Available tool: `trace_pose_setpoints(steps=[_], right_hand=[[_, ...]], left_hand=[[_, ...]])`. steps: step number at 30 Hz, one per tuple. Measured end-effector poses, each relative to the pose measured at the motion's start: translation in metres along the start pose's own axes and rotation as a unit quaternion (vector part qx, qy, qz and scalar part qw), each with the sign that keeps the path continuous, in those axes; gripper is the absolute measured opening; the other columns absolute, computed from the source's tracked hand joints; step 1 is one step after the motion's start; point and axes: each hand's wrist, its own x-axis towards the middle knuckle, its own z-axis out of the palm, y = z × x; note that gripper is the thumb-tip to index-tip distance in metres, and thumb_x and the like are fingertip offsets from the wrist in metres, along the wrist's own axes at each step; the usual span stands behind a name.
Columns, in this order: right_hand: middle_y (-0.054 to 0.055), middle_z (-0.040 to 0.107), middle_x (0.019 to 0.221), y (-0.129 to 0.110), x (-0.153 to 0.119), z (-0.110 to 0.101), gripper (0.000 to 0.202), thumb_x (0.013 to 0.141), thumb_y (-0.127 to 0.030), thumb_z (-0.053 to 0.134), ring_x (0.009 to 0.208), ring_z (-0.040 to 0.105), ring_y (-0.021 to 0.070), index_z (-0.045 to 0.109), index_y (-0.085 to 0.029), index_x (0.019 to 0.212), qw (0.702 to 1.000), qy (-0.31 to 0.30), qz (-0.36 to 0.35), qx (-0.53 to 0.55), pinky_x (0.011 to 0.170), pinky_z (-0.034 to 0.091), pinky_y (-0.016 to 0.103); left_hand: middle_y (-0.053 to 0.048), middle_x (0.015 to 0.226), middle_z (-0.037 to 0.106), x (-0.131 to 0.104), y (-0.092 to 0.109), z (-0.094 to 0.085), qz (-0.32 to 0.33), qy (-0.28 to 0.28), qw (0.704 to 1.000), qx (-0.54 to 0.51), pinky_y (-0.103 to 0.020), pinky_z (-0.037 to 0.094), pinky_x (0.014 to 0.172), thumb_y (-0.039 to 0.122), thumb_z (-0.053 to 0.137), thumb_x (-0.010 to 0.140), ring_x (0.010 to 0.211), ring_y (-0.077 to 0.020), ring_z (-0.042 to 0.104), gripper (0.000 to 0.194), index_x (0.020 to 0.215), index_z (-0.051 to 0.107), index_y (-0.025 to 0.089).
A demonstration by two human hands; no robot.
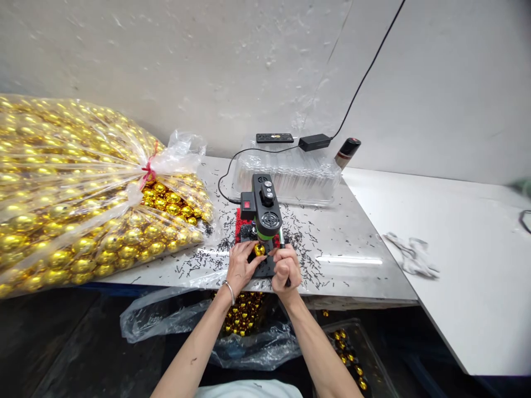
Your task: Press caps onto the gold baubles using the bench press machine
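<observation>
A small black bench drill press [267,207] with a green ring stands on the metal tabletop. Under its head sits a shiny gold ball [259,249]. My left hand [241,262] pinches this ball from the left side, thumb and fingers against it. My right hand [287,268] is closed around the drill press's lever handle [282,239], just right of the machine. The drill bit's tip is hidden by the head and the ball. Black curled shavings [311,237] lie scattered around the base, with a red mat [238,221] beneath it.
Large clear bags of gold balls [83,215] fill the left side. Behind the machine are a clear plastic tray [290,177], a power adapter [314,142] and a spray can [347,152]. White gloves [412,255] lie right. Below the edge hang more balls [243,315] in a bag.
</observation>
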Motion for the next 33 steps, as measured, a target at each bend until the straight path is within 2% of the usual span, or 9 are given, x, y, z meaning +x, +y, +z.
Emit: trace_pose_setpoints(steps=[6,12,16,20,22,25,28,30,33], right_hand=[[0.001,0.053,0.071,-0.003,0.011,-0.005,0.026,0.096,-0.019,0.035,0.067,0.056,0.0151,0.046,-0.022,0.072,0.997,-0.039,-0.061,-0.006,0.066,0.048,0.035],[0.000,0.051,0.069,-0.039,0.058,-0.012,0.029,0.097,-0.021,0.039,0.064,0.051,0.0130,0.047,-0.021,0.070,0.993,-0.008,0.115,0.016,0.059,0.041,0.029],[-0.001,0.049,0.068,-0.050,0.072,-0.014,0.031,0.098,-0.024,0.041,0.064,0.049,0.0120,0.048,-0.020,0.068,0.986,-0.018,0.164,0.036,0.061,0.039,0.028],[-0.001,0.049,0.069,-0.049,0.062,-0.012,0.031,0.098,-0.023,0.042,0.064,0.049,0.0120,0.049,-0.020,0.067,0.986,-0.004,0.164,0.038,0.061,0.038,0.029],[-0.001,0.050,0.069,-0.048,0.057,-0.010,0.031,0.097,-0.023,0.043,0.063,0.049,0.0121,0.050,-0.020,0.068,0.985,0.006,0.167,0.038,0.061,0.038,0.029],[-0.001,0.050,0.069,-0.047,0.052,-0.007,0.031,0.097,-0.022,0.043,0.062,0.050,0.0121,0.051,-0.020,0.068,0.985,0.018,0.169,0.042,0.060,0.038,0.028],[-0.001,0.050,0.070,-0.046,0.051,-0.006,0.031,0.097,-0.022,0.043,0.063,0.051,0.0125,0.050,-0.019,0.067,0.984,0.028,0.170,0.049,0.060,0.039,0.029],[-0.001,0.050,0.070,-0.046,0.050,-0.005,0.031,0.097,-0.022,0.043,0.063,0.051,0.0123,0.051,-0.019,0.068,0.983,0.031,0.172,0.051,0.060,0.039,0.028],[-0.001,0.051,0.070,-0.045,0.048,-0.004,0.029,0.097,-0.022,0.043,0.062,0.051,0.0119,0.052,-0.019,0.070,0.983,0.033,0.174,0.050,0.059,0.039,0.028]], left_hand=[[-0.012,0.111,0.070,0.002,0.000,-0.001,-0.001,-0.002,1.000,-0.007,-0.045,0.045,0.096,0.039,0.067,0.085,0.105,-0.0273,0.061,0.035,0.113,0.069,0.019],[-0.011,0.108,0.071,0.002,0.010,-0.008,-0.008,0.025,1.000,-0.014,-0.047,0.047,0.095,0.035,0.071,0.082,0.102,-0.0278,0.062,0.033,0.111,0.070,0.020],[-0.013,0.112,0.068,-0.035,0.021,-0.028,0.056,0.024,0.998,0.006,-0.048,0.048,0.094,0.035,0.064,0.088,0.106,-0.0284,0.061,0.037,0.122,0.064,0.021],[-0.013,0.117,0.066,-0.087,0.026,-0.043,0.100,-0.036,0.994,0.033,-0.048,0.049,0.094,0.034,0.062,0.089,0.110,-0.0290,0.060,0.045,0.133,0.056,0.026],[-0.014,0.118,0.065,-0.094,0.024,-0.047,0.096,-0.035,0.994,0.042,-0.048,0.049,0.094,0.039,0.063,0.088,0.111,-0.0298,0.060,0.046,0.132,0.057,0.026],[-0.014,0.120,0.064,-0.063,0.012,-0.059,0.067,0.040,0.995,0.065,-0.048,0.048,0.096,0.038,0.056,0.092,0.114,-0.0291,0.058,0.037,0.126,0.061,0.023],[-0.016,0.119,0.064,0.001,-0.008,-0.082,-0.016,0.115,0.983,0.145,-0.049,0.045,0.098,0.024,0.044,0.095,0.114,-0.0293,0.056,0.031,0.117,0.065,0.018],[-0.021,0.118,0.064,0.046,-0.022,-0.096,-0.095,0.074,0.970,0.212,-0.049,0.043,0.098,0.014,0.043,0.090,0.113,-0.0318,0.057,0.033,0.114,0.066,0.012],[-0.021,0.093,0.070,0.092,-0.039,-0.106,-0.157,0.005,0.962,0.226,-0.045,0.046,0.091,0.011,0.053,0.080,0.103,-0.0335,0.062,0.022,0.092,0.071,0.012]])
